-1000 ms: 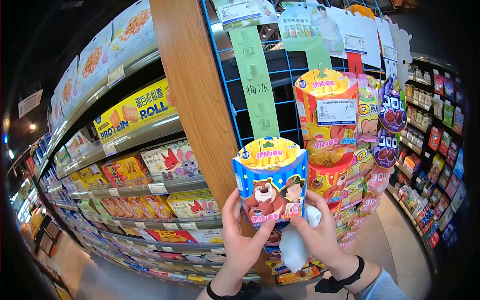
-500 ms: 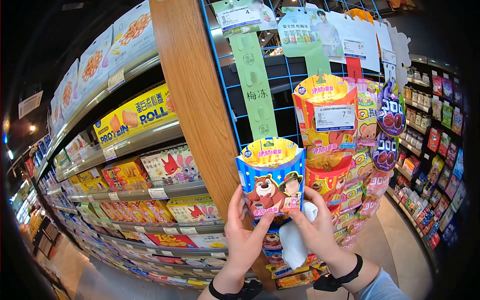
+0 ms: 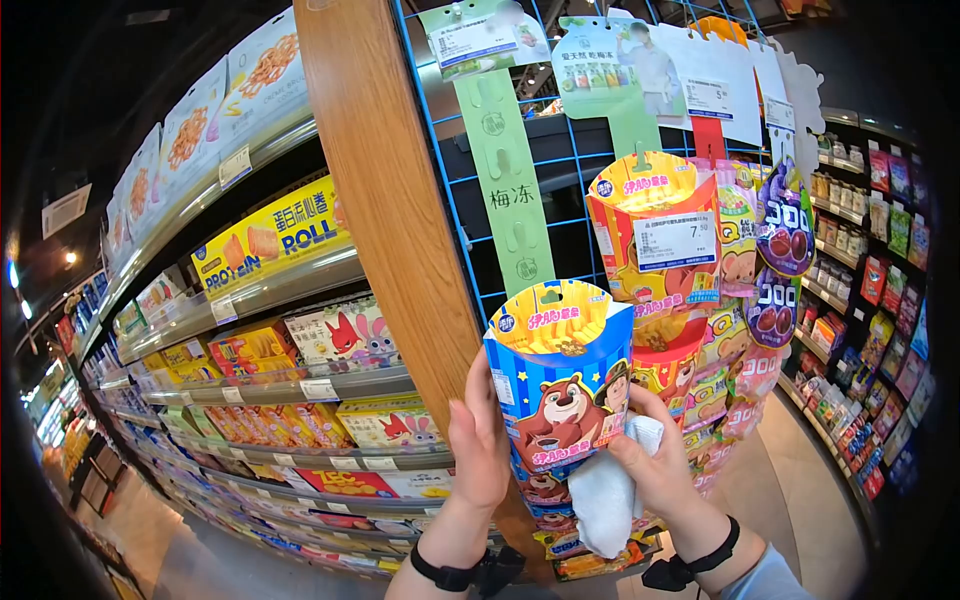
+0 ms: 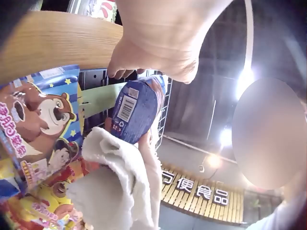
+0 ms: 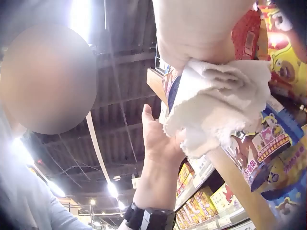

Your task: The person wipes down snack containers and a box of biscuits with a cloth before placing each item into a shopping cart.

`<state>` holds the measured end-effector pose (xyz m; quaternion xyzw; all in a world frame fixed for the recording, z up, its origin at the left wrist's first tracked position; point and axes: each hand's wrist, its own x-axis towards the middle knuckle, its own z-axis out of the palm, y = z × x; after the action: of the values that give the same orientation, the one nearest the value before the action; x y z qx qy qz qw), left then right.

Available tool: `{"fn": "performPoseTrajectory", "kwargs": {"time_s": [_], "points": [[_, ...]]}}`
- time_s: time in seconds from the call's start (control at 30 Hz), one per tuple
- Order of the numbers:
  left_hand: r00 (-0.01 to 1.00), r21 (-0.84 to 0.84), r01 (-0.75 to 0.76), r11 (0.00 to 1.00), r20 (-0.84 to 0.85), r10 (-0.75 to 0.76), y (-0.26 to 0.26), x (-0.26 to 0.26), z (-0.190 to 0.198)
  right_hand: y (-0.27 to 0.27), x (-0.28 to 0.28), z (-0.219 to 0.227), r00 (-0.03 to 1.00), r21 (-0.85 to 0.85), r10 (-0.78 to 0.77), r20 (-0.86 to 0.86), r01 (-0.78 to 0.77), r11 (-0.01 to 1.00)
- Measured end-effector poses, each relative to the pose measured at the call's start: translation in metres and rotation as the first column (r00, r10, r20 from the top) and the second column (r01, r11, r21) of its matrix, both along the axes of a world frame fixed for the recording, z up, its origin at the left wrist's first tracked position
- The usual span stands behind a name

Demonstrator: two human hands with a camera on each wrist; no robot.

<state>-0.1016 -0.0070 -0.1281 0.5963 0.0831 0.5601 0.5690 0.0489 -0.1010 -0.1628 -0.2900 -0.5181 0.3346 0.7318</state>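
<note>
A shopper lifts one blue bear packet (image 3: 560, 395) in front of a hanging snack display, beside a wooden post (image 3: 365, 140). The right hand (image 3: 655, 475) does the holding: its thumb presses the front while its fingers reach behind, a grip that seems meant to keep the printed face turned toward the wearer. The same hand carries one crumpled white cloth (image 3: 605, 500), probably kept low so as not to cover the pack. The left hand (image 3: 482, 450) grips nothing, its fingers extended along the packet's left edge and its thumb raised; whether they touch cannot be told.

Behind, at least two red bear packets, an upper one (image 3: 645, 190) and a lower one (image 3: 668, 350), hang in a column, with one price card (image 3: 678, 245) marked 7.50 across the upper one, presumably for easy reading. More blue packets (image 3: 547, 490) hang below; the hand and cloth hide their exact number. Two purple pouches (image 3: 787, 220) stand out farther right, and one yellow protein roll box (image 3: 275, 240) faces out from the shelving on the left. Two black wristbands (image 3: 460, 573) are visible, one on each arm.
</note>
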Motion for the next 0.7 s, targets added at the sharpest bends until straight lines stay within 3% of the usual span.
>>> {"fn": "performPoseTrajectory", "kwargs": {"time_s": [0.03,0.3,0.37,0.47,0.6,0.67,0.7], "points": [[0.999,-0.070,0.039,0.997,0.035,-0.037,0.001,0.003,0.002,-0.001,0.001,0.000,1.000,-0.012,-0.003,0.010,0.003,1.000],[0.997,-0.079,0.007,0.997,0.079,-0.001,-0.014,0.002,0.024,-0.005,0.005,0.002,0.999,-0.026,-0.013,0.040,0.014,1.000],[0.987,-0.224,0.156,0.962,0.079,-0.141,-0.015,-0.003,0.037,-0.008,0.004,0.004,0.999,-0.038,-0.010,0.037,0.011,0.999],[0.967,-0.287,0.254,0.924,0.100,-0.235,-0.008,-0.005,0.046,-0.012,0.006,0.004,0.999,-0.056,-0.002,0.043,0.005,0.998],[0.945,-0.295,0.326,0.898,0.140,-0.297,0.001,-0.004,0.044,-0.020,0.006,0.011,0.998,-0.067,0.005,0.059,-0.001,0.998],[0.879,-0.248,0.465,0.850,0.242,-0.410,0.005,-0.007,0.042,-0.023,0.007,0.013,0.991,-0.087,-0.032,0.131,0.043,0.995],[0.880,-0.249,0.464,0.850,0.242,-0.410,0.005,-0.007,0.042,-0.023,0.008,0.011,0.991,-0.087,-0.031,0.131,0.043,0.995]]}}
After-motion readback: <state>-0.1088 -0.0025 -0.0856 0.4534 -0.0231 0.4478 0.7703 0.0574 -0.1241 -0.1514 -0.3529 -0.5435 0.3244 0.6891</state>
